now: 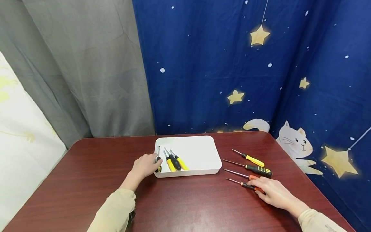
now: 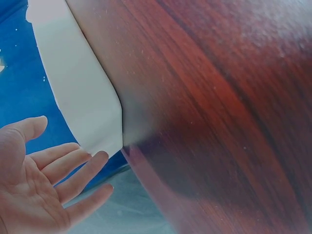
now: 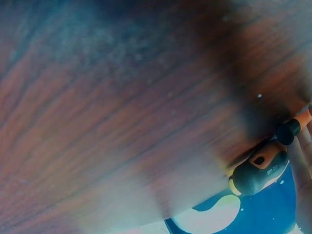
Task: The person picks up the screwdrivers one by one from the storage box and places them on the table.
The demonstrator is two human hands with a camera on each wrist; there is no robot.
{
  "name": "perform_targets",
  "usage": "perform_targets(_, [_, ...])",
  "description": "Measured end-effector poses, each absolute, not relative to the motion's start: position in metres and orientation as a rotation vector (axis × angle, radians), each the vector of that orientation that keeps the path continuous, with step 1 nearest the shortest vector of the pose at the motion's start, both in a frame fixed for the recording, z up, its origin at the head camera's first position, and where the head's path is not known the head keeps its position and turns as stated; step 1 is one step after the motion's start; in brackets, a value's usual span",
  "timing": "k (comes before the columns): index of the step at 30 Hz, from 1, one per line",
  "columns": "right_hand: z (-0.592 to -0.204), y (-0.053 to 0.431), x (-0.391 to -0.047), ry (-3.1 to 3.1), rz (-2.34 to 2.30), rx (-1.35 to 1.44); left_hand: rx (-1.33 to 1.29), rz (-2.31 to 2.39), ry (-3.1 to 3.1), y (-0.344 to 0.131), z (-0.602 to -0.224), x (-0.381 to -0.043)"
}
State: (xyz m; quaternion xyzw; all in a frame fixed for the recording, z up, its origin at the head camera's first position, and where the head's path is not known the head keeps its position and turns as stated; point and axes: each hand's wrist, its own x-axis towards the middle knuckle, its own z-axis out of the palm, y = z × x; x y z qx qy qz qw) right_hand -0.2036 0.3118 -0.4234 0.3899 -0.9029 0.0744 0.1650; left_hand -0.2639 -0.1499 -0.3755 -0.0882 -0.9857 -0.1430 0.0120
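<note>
My left hand reaches over the left rim of a white tray. Its fingers look loosely extended beside the tray's corner in the left wrist view, close to a black-handled screwdriver lying inside. Near the table's right side, my right hand pinches the red-and-black handle of the nearest screwdriver, thumb on the near side. Just beyond it lies an orange-handled screwdriver, partly covered by the fingers. In the right wrist view only a sliver of the hand shows, next to an orange handle with a black end.
More screwdrivers with yellow and black handles lie in the tray's left part. Farther back on the right are a black-and-yellow screwdriver and a yellow-handled one. Everything stands on a dark red wooden table against curtains.
</note>
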Motion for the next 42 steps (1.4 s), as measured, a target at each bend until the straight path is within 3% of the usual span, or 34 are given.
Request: perform_targets(42, [-0.378,0.269,-0.239,-2.330,0.289,1.081,-0.287,-0.433,-3.071,-0.152,-0.374,-0.264])
